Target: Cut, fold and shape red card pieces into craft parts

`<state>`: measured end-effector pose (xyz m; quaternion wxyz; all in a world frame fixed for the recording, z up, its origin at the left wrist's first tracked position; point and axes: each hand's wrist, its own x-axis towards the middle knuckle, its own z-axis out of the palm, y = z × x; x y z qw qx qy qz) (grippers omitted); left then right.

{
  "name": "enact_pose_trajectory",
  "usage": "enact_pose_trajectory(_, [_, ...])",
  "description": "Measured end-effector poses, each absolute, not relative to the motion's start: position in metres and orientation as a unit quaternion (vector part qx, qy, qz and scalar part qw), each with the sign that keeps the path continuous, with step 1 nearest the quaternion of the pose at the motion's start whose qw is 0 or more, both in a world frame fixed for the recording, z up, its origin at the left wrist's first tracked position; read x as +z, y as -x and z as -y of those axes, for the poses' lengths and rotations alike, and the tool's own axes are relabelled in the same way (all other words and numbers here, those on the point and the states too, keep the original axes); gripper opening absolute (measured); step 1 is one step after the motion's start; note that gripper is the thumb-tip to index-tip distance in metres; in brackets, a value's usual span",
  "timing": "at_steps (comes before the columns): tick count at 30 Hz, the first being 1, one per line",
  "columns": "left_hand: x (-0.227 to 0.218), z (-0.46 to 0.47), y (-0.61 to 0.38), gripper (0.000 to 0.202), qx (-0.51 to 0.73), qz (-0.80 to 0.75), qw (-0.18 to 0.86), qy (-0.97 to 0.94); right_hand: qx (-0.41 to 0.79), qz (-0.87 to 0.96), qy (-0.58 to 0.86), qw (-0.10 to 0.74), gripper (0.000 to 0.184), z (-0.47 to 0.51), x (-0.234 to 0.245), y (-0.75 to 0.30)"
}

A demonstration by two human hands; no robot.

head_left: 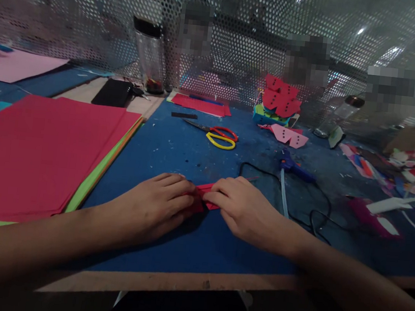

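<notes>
A small folded piece of red paper [209, 191] lies at the front middle of the blue table, between my two hands. My left hand [163, 203] grips its left end, fingers curled and pressed together over it. At the right end, my right hand [241, 206] pinches the paper between thumb and fingers. Much of the piece is hidden under both hands. Beyond them lie scissors [222, 138] with one red and one yellow handle loop. To the right of my right hand rests a blue glue gun [297, 169] with a pale glue stick in it.
A stack of red sheets [40, 153] over green and orange ones covers the left side. Cut red strips [200, 105] and folded red and pink paper pieces [282, 101] stand farther back. Black cord [321, 219] loops at right. Bottles [151, 55] stand by the perforated metal screen [225, 53].
</notes>
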<state>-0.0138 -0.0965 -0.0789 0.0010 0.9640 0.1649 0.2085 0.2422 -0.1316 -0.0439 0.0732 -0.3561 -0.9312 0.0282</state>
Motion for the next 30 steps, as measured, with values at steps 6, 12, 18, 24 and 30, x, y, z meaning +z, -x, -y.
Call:
enact_pose_trajectory(6, [-0.079,0.097,0.014,0.018,0.196,-0.167,0.001,-0.966,0.018,0.931,0.359,0.069,0.032,0.131,-0.046,-0.239])
enact_pose_trajectory(12, [-0.079,0.096,0.014,0.019,0.194,-0.169,0.014,-0.966,0.028,0.931,0.357,0.075,0.033,0.130,-0.046,-0.239])
enact_pose_trajectory(18, [-0.076,0.096,0.012,0.022,0.201,-0.169,0.025,-0.965,0.047,0.929,0.360,0.075,0.030,0.132,-0.042,-0.244])
enact_pose_trajectory(24, [-0.075,0.097,0.012,0.023,0.203,-0.170,0.038,-0.964,0.059,0.930,0.354,0.080,0.025,0.132,-0.040,-0.249])
enact_pose_trajectory(30, [-0.072,0.097,0.012,0.023,0.201,-0.172,0.058,-0.963,0.041,0.936,0.340,0.077,0.022,0.132,-0.039,-0.252])
